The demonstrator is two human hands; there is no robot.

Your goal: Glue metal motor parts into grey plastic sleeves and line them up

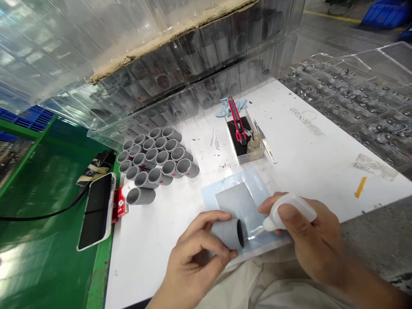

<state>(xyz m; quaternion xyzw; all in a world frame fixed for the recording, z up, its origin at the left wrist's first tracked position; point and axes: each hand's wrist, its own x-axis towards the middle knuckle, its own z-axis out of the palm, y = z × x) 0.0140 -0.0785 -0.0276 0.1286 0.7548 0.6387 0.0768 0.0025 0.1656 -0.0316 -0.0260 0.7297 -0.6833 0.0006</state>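
Left hand (193, 262) grips a grey tube (227, 234), right hand (312, 244) holds a white squeeze bottle (289, 212) to its rim.

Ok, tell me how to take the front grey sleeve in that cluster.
Grip the barrel of the grey plastic sleeve from above on the near side: it lies on its side at the front edge of the cluster, its round barrel free.
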